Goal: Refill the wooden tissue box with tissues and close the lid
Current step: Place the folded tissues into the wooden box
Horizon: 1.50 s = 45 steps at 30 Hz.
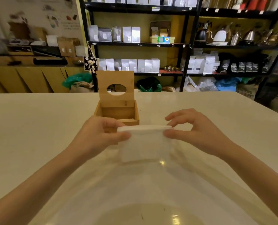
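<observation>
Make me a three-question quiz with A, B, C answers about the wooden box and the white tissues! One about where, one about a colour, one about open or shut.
1. Where is the square wooden tissue box?
A. On the pale table, beyond the hands
B. On a black shelf
C. In the person's lap

2. What colour is the folded stack of tissues?
A. Green
B. White
C. Red

3. How is the box's wooden lid with the oval hole?
A. Shut flat
C. Taken off and lying on the table
B. Standing up open

Answers: 1 A, the box sits on the table behind the tissues. 2 B, the stack is plain white. 3 B, the lid stands upright at the box's back edge, while the left hand and right hand each pinch an end of the stack.
</observation>
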### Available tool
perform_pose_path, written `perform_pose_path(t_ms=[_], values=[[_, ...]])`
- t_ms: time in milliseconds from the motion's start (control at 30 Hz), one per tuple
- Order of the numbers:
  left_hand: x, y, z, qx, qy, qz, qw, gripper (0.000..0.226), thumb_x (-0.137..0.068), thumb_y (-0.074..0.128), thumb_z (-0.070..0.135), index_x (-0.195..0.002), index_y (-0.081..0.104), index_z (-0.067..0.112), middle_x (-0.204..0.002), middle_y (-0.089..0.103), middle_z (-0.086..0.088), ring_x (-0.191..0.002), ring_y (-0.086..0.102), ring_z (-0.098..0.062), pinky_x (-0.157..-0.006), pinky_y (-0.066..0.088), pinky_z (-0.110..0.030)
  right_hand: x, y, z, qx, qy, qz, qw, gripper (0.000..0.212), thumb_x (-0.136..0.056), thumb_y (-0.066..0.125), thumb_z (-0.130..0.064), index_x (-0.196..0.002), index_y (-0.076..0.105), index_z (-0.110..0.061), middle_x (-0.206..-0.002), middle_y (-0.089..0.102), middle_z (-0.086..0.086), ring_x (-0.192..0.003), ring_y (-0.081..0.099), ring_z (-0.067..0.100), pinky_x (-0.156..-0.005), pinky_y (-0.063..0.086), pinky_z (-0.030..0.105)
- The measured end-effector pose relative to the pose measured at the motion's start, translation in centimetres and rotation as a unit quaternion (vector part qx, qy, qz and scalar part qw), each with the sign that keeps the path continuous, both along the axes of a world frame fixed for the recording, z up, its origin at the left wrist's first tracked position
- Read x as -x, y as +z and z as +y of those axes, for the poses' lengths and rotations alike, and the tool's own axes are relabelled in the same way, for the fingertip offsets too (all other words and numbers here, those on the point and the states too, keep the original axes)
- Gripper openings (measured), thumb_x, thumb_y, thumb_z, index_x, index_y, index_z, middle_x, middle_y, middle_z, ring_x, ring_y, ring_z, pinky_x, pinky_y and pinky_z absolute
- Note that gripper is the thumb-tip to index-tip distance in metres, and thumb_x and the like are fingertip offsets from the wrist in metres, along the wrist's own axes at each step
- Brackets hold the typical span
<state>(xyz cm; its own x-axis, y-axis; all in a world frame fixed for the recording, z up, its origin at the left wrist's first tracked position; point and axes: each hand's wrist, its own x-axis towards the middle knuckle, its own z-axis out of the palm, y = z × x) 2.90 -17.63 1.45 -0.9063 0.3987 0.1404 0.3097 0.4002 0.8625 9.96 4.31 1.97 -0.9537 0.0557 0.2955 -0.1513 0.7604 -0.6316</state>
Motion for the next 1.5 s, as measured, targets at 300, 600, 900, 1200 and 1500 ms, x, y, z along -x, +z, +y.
perform_pose_path(t_ms=[300,600,900,1200,1500], values=[[6.7,1.6,-2.6,0.087,0.153,0.084,0.981,0.008,-0.076,0.068,0.031,-0.077,0.071,0.025,-0.143,0.041,0.011,-0.138,0.021,-0.014,-0.112,0.015,-0.048,7.7,1.0,-2.6,-0.008,-0.001,0.003,1.0,0.007,-0.077,0.068,-0.034,-0.081,0.07,-0.03,-0.133,0.044,-0.018,-0.135,0.018,0.006,-0.113,0.018,0.041],[13.8,1.0,-2.1,0.228,0.115,0.024,0.967,0.022,-0.075,0.069,0.031,-0.092,0.073,0.018,-0.146,0.039,0.004,-0.141,0.015,-0.019,-0.111,0.015,-0.05,14.0,0.9,-3.3,-0.026,-0.016,-0.104,0.994,0.019,-0.078,0.069,-0.029,-0.093,0.074,-0.019,-0.141,0.046,-0.004,-0.138,0.022,0.016,-0.112,0.02,0.048],[15.3,1.1,-0.5,0.392,0.084,0.088,0.912,0.009,-0.077,0.066,0.039,-0.077,0.069,0.031,-0.149,0.033,0.008,-0.142,0.004,-0.02,-0.111,0.002,-0.055,16.5,0.9,-4.7,-0.187,-0.051,-0.137,0.971,0.014,-0.079,0.065,-0.031,-0.087,0.075,-0.026,-0.12,0.06,-0.003,-0.129,0.033,0.021,-0.11,0.022,0.053],[15.6,0.5,0.6,0.5,0.053,0.106,0.858,0.011,-0.079,0.064,0.038,-0.081,0.069,0.029,-0.127,0.054,0.008,-0.142,0.007,-0.021,-0.109,-0.005,-0.059,16.9,0.5,-6.1,-0.295,-0.082,-0.167,0.937,0.016,-0.084,0.056,-0.025,-0.092,0.069,-0.021,-0.096,0.066,0.0,-0.107,0.045,0.022,-0.105,0.022,0.053],[14.5,1.0,0.1,0.539,0.047,0.121,0.832,0.025,-0.083,0.053,0.049,-0.097,0.068,0.035,-0.133,0.052,0.009,-0.142,0.011,-0.023,-0.109,-0.006,-0.06,16.3,0.7,-6.6,-0.349,-0.116,-0.123,0.922,0.013,-0.086,0.055,-0.028,-0.09,0.066,-0.022,-0.09,0.064,0.0,-0.106,0.048,0.024,-0.108,0.017,0.057]])
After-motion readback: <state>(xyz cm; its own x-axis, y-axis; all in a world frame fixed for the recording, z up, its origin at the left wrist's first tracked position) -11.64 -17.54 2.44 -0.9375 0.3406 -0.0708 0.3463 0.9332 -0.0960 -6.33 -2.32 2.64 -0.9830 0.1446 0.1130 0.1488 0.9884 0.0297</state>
